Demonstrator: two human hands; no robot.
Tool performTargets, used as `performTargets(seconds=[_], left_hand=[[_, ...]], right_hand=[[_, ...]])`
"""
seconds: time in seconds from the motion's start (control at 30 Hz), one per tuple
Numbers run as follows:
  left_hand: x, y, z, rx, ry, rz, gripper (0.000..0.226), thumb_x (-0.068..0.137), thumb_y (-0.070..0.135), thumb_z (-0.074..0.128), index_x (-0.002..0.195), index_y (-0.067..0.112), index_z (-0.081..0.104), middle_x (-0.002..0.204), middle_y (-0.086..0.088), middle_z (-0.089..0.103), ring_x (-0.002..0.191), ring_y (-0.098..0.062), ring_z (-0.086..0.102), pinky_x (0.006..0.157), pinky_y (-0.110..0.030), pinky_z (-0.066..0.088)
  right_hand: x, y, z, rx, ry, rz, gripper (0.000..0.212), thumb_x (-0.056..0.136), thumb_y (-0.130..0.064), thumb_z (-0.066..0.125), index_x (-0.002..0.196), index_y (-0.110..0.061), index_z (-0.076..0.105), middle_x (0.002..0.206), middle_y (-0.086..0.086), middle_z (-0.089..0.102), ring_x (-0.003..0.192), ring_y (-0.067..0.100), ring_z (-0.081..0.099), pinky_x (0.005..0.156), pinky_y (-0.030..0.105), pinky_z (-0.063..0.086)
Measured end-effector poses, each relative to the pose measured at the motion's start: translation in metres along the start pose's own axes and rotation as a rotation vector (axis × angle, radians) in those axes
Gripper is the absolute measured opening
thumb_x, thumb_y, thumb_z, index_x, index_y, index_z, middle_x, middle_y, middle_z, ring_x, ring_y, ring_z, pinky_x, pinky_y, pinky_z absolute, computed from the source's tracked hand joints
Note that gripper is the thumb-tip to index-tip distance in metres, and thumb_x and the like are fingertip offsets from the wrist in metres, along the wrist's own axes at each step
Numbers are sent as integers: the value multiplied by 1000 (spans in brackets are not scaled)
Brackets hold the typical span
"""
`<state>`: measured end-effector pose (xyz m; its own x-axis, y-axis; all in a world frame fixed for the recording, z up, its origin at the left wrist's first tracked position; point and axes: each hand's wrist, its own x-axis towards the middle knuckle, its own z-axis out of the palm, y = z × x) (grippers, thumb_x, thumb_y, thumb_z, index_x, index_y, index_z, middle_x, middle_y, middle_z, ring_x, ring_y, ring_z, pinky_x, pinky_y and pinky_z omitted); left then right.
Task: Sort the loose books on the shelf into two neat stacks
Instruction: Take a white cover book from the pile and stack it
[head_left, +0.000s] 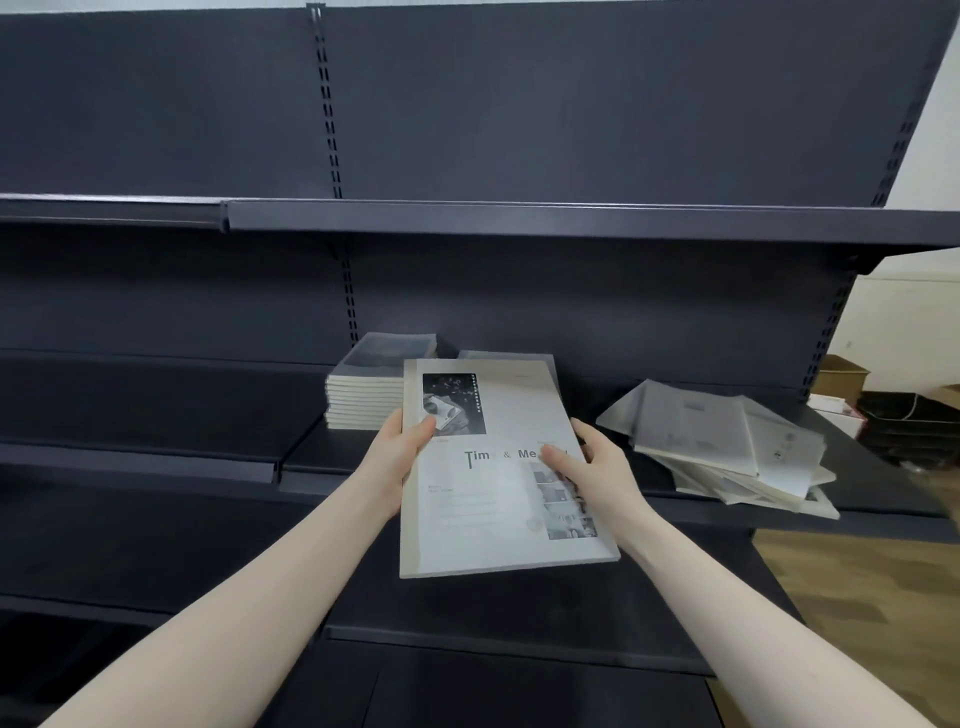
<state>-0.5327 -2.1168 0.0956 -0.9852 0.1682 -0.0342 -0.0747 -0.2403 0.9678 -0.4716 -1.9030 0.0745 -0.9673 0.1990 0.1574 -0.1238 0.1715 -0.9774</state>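
I hold a large pale grey book (493, 499) flat in front of the dark shelf (649, 488). My left hand (402, 441) grips its left edge with the thumb on the cover. Its right edge is gripped by my right hand (592, 467), thumb on the title. Behind the book, on the shelf, stands a neat stack of books (366, 400) at the left. A second stack (519, 356) is mostly hidden behind the held book. A loose, fanned-out pile of books (727, 447) lies on the shelf to the right.
An upper shelf (519, 221) overhangs the working shelf. A lower shelf (519, 613) juts out beneath my forearms. Right of the shelving unit stand cardboard boxes (841, 374) and dark trays (909, 421) on a wooden floor.
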Motion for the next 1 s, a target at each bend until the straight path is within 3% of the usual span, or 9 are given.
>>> performTargets(seconds=[0.13, 0.23, 0.33, 0.43, 0.53, 0.6, 0.7, 0.87, 1.0], left_hand=[[21, 3, 16, 25, -19, 4, 28, 92, 9, 59, 118, 16, 51, 103, -9, 65, 87, -25, 65, 75, -40, 55], [38, 2, 29, 106, -44, 39, 57, 79, 0, 70, 125, 20, 43, 109, -8, 66, 95, -25, 66, 76, -38, 56], [56, -3, 43, 180, -35, 97, 74, 57, 1, 72, 123, 18, 44, 104, -5, 67, 94, -21, 67, 73, -34, 56], [80, -13, 49, 187, 25, 122, 76, 61, -9, 76, 122, 24, 44, 107, -5, 66, 99, -22, 65, 84, -37, 54], [101, -21, 50, 251, 45, 149, 70, 66, -9, 76, 124, 19, 50, 111, -6, 68, 103, -23, 65, 91, -41, 53], [109, -22, 54, 281, 43, 182, 66, 69, -13, 73, 127, 11, 53, 111, -7, 68, 103, -22, 65, 88, -35, 54], [119, -24, 58, 280, 41, 228, 52, 73, -19, 66, 118, 7, 57, 101, -5, 69, 91, -16, 67, 73, -18, 56], [142, -28, 53, 303, 88, 200, 53, 71, -13, 71, 117, 13, 60, 102, -5, 70, 95, -22, 67, 79, -29, 54], [163, -24, 44, 400, 82, 199, 57, 70, -8, 75, 120, 15, 60, 101, 2, 70, 93, -14, 67, 78, -23, 53]], right_hand=[[25, 1, -10, -34, 22, -29, 37, 90, -18, 63, 126, -22, 56, 112, -8, 69, 95, 9, 68, 74, 20, 54], [48, 9, -19, -88, 64, -23, 43, 90, -20, 62, 131, -23, 52, 113, -9, 68, 101, 10, 66, 90, 33, 53], [71, 13, -30, -129, 80, -14, 33, 91, -13, 55, 121, -26, 56, 107, -7, 68, 98, 11, 64, 86, 29, 50], [95, 17, -38, -136, 65, -44, 32, 92, -8, 50, 120, -19, 61, 106, -7, 69, 100, 14, 63, 81, 27, 47], [118, 22, -45, -127, 70, -46, 31, 93, -5, 48, 119, -16, 61, 108, -3, 68, 101, 14, 62, 82, 23, 45], [132, 27, -47, -131, 86, -35, 30, 94, -6, 48, 120, -14, 61, 108, -2, 68, 102, 15, 62, 85, 28, 48], [149, 34, -48, -135, 88, -7, 30, 93, -7, 49, 119, -14, 63, 105, -2, 69, 99, 18, 64, 89, 38, 52], [169, 38, -45, -106, 70, -9, 29, 93, -6, 50, 116, -16, 63, 102, -4, 68, 97, 16, 63, 85, 30, 49], [186, 39, -37, -120, 79, 7, 24, 92, -7, 49, 106, -20, 64, 97, -3, 69, 95, 19, 64, 87, 36, 50]])
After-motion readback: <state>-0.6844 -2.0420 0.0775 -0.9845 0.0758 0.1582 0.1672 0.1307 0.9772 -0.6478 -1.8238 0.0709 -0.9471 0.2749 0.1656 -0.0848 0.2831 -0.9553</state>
